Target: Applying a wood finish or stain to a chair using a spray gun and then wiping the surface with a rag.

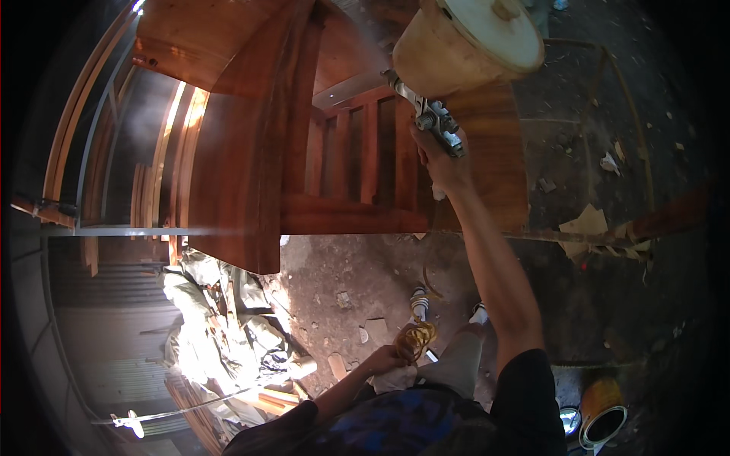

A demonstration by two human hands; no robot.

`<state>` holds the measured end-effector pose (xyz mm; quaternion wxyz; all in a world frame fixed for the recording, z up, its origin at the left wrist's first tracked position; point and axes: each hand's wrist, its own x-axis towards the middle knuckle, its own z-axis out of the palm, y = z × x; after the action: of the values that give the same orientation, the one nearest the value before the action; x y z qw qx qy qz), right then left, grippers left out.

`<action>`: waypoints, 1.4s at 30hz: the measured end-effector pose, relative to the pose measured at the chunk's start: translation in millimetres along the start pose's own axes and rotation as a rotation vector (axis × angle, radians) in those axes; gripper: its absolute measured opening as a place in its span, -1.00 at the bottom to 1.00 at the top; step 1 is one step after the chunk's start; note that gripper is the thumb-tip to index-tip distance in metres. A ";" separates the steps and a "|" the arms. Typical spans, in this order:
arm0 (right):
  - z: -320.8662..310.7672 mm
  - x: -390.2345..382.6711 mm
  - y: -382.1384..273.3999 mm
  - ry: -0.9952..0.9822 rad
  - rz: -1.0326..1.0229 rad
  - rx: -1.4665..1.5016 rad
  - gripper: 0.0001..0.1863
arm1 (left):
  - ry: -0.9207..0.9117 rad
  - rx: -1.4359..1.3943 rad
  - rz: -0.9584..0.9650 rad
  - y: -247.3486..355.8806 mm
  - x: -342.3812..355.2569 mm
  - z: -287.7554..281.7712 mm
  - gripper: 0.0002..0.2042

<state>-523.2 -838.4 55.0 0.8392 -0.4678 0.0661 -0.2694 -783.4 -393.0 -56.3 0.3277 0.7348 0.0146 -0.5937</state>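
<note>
My right hand [447,166] is stretched out far ahead, its fingers wrapped round the handle of a metal spray gun [432,115]. A large cream-coloured, stained cup [464,45] with a lid sits on top of the gun and hides part of what lies behind. A faint haze hangs off the gun's front end, over reddish-brown varnished woodwork [236,167] with a slatted frame [369,156]. Close to my body, my left hand [384,360] grips a coiled yellow hose [416,340]. A stretch of hose hangs down below the gun.
A brown board [487,163] lies under my right arm. Crumpled sheeting and wood scraps [228,319] are heaped in bright light at left. A yellow-orange can [602,410] stands at lower right. Long timber strips [163,152] lean at far left; debris litters the dirt floor [327,304].
</note>
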 end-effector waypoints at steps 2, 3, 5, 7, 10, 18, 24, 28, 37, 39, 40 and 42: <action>2.9 -1.1 0.5 -0.006 0.072 0.011 -0.87 | 0.027 0.010 -0.013 4.6 -3.1 0.6 -0.67; 4.9 -2.3 0.8 -0.011 0.072 0.014 -0.87 | 0.051 0.021 -0.026 4.3 -4.6 0.6 -0.66; 7.7 -5.6 1.0 -0.009 0.067 0.048 -0.88 | 0.051 0.045 -0.040 3.5 -6.6 0.3 -0.66; 9.2 -8.5 5.1 -0.001 0.063 0.053 -0.89 | 0.052 0.072 -0.051 -3.6 -6.7 -1.4 -0.66; 8.1 -14.2 0.8 -0.013 0.092 0.052 -0.91 | 0.044 0.034 0.015 -8.0 -7.8 0.5 -0.66; 2.6 -47.6 -17.8 -0.111 0.216 0.183 -0.86 | 0.018 0.175 -0.119 23.6 -26.2 -0.6 -0.70; -10.9 -78.3 -25.4 -0.038 0.250 0.206 -0.84 | 0.014 0.359 -0.031 -3.4 -25.2 -13.9 -0.64; -27.9 -111.6 -26.0 0.073 0.187 0.250 -0.84 | 0.031 0.545 -0.093 -8.3 -22.5 -20.3 -0.66; -59.1 -219.9 -59.6 0.374 0.039 0.081 -0.71 | 0.055 0.649 0.022 7.7 -32.0 -54.4 -0.62; -53.6 -233.6 -69.5 0.396 0.041 0.049 -0.73 | 0.013 0.665 0.045 26.9 -38.8 -58.0 -0.62; -49.8 -237.3 -75.7 0.408 0.046 0.037 -0.75 | -0.008 0.681 0.056 40.2 -43.2 -60.3 -0.61; -47.9 -241.2 -65.4 0.443 0.062 0.024 -0.79 | -0.039 0.679 0.096 27.0 -36.3 -70.4 -0.61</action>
<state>-770.2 -777.7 48.1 0.8175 -0.3849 0.2598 -0.3406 -722.2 -365.7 -6.1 0.0921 0.7902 -0.2250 -0.5625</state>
